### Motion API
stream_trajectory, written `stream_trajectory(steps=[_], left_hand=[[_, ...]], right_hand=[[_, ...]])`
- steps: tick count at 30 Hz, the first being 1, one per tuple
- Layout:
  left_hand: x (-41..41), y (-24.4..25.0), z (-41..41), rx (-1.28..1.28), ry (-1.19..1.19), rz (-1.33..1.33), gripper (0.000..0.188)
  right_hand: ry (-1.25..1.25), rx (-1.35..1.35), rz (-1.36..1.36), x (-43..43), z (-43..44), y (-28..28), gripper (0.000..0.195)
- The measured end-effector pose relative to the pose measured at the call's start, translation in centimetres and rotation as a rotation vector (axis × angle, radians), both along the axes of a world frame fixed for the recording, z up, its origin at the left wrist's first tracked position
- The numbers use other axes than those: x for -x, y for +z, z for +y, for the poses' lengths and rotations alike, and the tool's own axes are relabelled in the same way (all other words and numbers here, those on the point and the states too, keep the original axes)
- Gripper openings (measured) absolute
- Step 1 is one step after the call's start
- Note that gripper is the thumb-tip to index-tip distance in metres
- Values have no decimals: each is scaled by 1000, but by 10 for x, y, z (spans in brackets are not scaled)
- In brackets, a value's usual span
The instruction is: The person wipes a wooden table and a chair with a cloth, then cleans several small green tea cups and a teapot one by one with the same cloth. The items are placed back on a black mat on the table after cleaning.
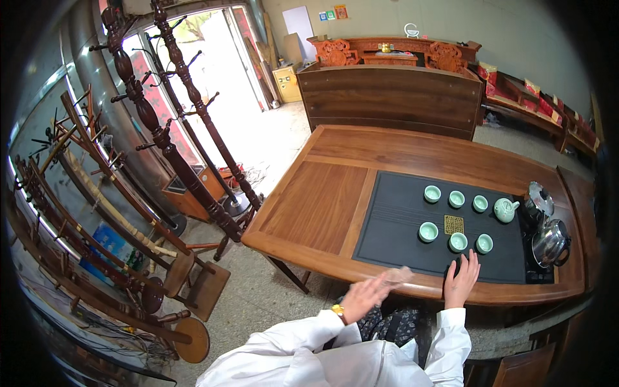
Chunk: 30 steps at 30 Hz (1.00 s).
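Note:
My left hand [363,298], with a yellow watch at the wrist, is over the table's near edge. Its fingers are stretched toward the tray and blurred, so I cannot tell whether anything is in them. My right hand [462,282] is over the near edge of the black tea tray [396,213], holding nothing, fingers a little apart. Its fingertips are just below a pale green cup [458,242] and left of another cup [484,244]. Several such cups stand in two rows, a far one [432,194] at the left. A matching teapot [506,210] sits at the far right.
A steel kettle [549,244] and a lidded steel pot [537,200] stand right of the tray on the wooden table [319,203]. Wooden coat racks [169,145] crowd the left side. A dark wooden panel [391,96] rises beyond the table. An open doorway [227,72] is bright.

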<state>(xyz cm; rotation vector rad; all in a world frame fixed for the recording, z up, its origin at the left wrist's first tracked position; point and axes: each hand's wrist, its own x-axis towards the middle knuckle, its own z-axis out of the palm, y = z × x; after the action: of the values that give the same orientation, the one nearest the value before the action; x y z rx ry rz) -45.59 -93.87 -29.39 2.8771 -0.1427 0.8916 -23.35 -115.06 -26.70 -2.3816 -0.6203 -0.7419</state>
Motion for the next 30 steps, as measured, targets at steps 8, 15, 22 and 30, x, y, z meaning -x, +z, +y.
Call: stream_trajectory(steps=[8,15,22,30], left_hand=[[68,9,93,-28,291,82,55],[29,8,42,-26,26,80,57],[-52,14,-60,-3,-128,95,53],[-104,62,-114,754,-315,160,61]], right_hand=[[91,-49,-2,5,2,15,33],[184,-406,210,21,-19,25,29],[153,-488,222,59,-45,32,27],[306,-390,333,100,-56,50,41]])
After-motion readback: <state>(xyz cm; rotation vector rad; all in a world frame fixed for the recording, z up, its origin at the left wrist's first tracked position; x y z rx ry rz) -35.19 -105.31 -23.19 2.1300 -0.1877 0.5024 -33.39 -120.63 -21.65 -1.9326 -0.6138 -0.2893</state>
